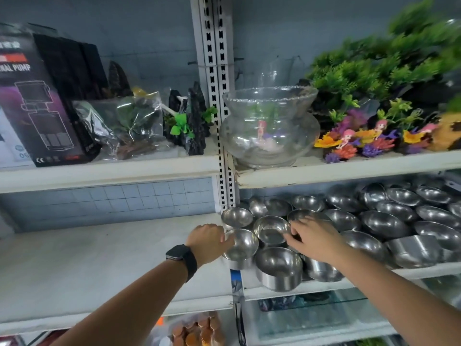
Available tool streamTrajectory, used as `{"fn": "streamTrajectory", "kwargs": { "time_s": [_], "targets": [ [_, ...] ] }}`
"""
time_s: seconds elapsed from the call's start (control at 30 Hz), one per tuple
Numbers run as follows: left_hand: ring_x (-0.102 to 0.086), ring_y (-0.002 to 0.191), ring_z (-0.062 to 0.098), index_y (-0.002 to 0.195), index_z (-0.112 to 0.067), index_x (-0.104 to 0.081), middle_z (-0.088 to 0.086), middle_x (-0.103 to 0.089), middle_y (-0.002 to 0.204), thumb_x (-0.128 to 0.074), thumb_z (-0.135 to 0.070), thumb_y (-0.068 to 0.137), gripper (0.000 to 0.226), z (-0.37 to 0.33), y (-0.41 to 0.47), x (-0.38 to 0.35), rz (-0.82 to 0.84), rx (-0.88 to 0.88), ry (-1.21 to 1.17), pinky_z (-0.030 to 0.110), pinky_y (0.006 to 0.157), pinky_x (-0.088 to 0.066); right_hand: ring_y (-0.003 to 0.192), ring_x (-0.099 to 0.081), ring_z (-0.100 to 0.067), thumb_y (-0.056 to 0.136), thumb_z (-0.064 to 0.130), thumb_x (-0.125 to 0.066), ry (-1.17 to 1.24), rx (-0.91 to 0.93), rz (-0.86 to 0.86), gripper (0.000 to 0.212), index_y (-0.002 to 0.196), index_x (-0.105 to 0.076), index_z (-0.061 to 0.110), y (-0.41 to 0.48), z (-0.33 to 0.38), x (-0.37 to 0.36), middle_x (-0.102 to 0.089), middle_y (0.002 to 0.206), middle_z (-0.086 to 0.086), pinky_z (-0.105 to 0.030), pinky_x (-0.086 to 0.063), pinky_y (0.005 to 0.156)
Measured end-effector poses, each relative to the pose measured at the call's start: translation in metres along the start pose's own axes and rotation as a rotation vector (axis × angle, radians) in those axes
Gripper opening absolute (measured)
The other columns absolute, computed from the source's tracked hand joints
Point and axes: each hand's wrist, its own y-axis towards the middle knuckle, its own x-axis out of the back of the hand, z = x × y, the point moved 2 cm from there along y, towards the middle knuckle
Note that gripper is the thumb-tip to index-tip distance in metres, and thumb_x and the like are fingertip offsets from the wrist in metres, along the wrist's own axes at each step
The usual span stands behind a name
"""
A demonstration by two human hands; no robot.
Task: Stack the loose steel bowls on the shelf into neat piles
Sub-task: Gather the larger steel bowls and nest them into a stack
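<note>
Many loose steel bowls cover the right-hand middle shelf (pixel 331 285), several of them tilted against one another. My left hand (pixel 208 242), with a black watch on its wrist, grips the near rim of a bowl (pixel 243 245) at the shelf's left end. My right hand (pixel 313 239) reaches over the pile, and its fingers pinch the right rim of a middle bowl (pixel 270 231). In front of both stands a taller steel bowl (pixel 279 267) at the shelf edge. Another small bowl (pixel 237 217) sits behind my left hand.
A slotted white upright (pixel 225 191) divides the shelving. The left middle shelf (pixel 99 258) is bare white. Above are a glass fishbowl (pixel 269 131), plastic aquarium plants (pixel 374 71), coloured ornaments and a pump box (pixel 32 101). Glass tanks lie on the shelf below.
</note>
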Motion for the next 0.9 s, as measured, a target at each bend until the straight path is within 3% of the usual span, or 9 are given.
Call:
{"fn": "streamTrajectory", "kwargs": {
  "time_s": [0.13, 0.33, 0.6, 0.73, 0.83, 0.9],
  "targets": [
    [-0.061, 0.082, 0.020, 0.088, -0.015, -0.065, 0.002, -0.067, 0.091, -0.034, -0.055, 0.100, 0.052, -0.001, 0.000, -0.008, 0.032, -0.032, -0.002, 0.029, 0.071, -0.043, 0.082, -0.052, -0.008, 0.101, 0.059, -0.034, 0.001, -0.054, 0.002, 0.043, 0.104, -0.059, 0.024, -0.014, 0.009, -0.001, -0.060, 0.096, 0.011, -0.027, -0.039, 0.069],
    [-0.061, 0.081, 0.021, 0.089, -0.013, -0.064, 0.003, -0.066, 0.088, -0.036, -0.050, 0.100, 0.048, 0.009, 0.014, -0.017, 0.013, -0.104, 0.002, 0.031, 0.074, -0.047, 0.088, -0.062, -0.015, 0.103, 0.054, -0.031, -0.038, -0.172, -0.003, 0.046, 0.103, -0.061, 0.019, -0.027, 0.025, -0.006, -0.065, 0.098, 0.003, -0.034, -0.054, 0.077],
    [-0.054, 0.071, 0.020, 0.069, -0.019, -0.044, -0.001, -0.055, 0.074, -0.031, -0.056, 0.102, 0.051, 0.036, 0.031, -0.032, 0.011, -0.196, 0.046, 0.030, 0.070, -0.042, 0.095, -0.065, -0.016, 0.102, 0.051, -0.035, -0.137, -0.405, -0.021, 0.044, 0.100, -0.064, 0.018, -0.042, 0.053, -0.019, -0.068, 0.099, 0.002, -0.029, -0.047, 0.072],
    [-0.059, 0.083, 0.022, 0.088, -0.021, -0.054, 0.001, -0.063, 0.090, -0.031, -0.048, 0.104, 0.040, 0.040, 0.032, -0.041, 0.041, -0.204, 0.017, 0.029, 0.075, -0.043, 0.081, -0.056, -0.014, 0.104, 0.051, -0.030, -0.149, -0.484, 0.039, 0.048, 0.107, -0.061, 0.016, -0.057, 0.058, -0.026, -0.058, 0.088, 0.002, -0.026, -0.045, 0.067],
    [-0.065, 0.094, 0.025, 0.111, -0.017, -0.057, 0.003, -0.069, 0.103, -0.030, -0.053, 0.103, 0.046, 0.044, 0.035, -0.055, 0.065, -0.144, -0.055, 0.032, 0.082, -0.049, 0.078, -0.059, -0.015, 0.104, 0.051, -0.029, -0.146, -0.543, 0.026, 0.048, 0.118, -0.058, 0.015, -0.065, 0.057, -0.028, -0.060, 0.086, 0.003, -0.025, -0.041, 0.061],
    [-0.066, 0.094, 0.026, 0.115, -0.014, -0.053, 0.004, -0.069, 0.104, -0.029, -0.058, 0.101, 0.052, 0.048, 0.038, -0.065, 0.091, -0.102, -0.084, 0.033, 0.079, -0.051, 0.070, -0.061, -0.014, 0.103, 0.051, -0.028, -0.143, -0.588, 0.054, 0.048, 0.123, -0.055, 0.017, -0.070, 0.055, -0.029, -0.062, 0.078, 0.005, -0.024, -0.045, 0.054]
  ]
}}
